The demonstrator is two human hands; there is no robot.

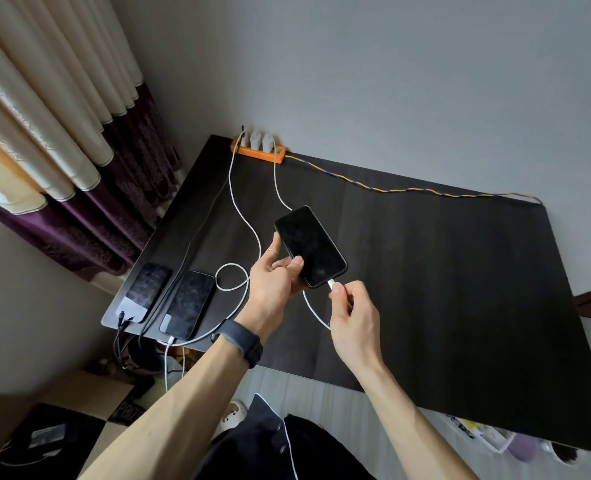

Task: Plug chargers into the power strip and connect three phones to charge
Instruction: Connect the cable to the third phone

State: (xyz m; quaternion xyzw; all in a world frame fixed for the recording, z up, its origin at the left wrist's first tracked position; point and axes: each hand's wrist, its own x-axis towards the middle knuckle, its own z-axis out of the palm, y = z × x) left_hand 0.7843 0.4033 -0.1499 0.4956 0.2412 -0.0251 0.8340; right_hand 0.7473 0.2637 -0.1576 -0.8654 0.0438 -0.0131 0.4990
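Note:
My left hand (276,276) grips a black phone (310,247) by its left edge, screen up, above the dark table (443,271). My right hand (351,306) pinches the white cable plug (331,284) right at the phone's bottom port. The white cable (280,192) runs back to an orange power strip (257,152) at the far table edge, where white chargers (261,140) stand plugged in. Two more phones (147,292) (189,304) lie face up at the table's left corner, each with a cable at its bottom end.
A yellow and blue twisted cord (408,189) runs from the strip along the wall to the right. Curtains (62,133) hang at the left. A cardboard box (89,393) and clutter sit on the floor below the table's left corner.

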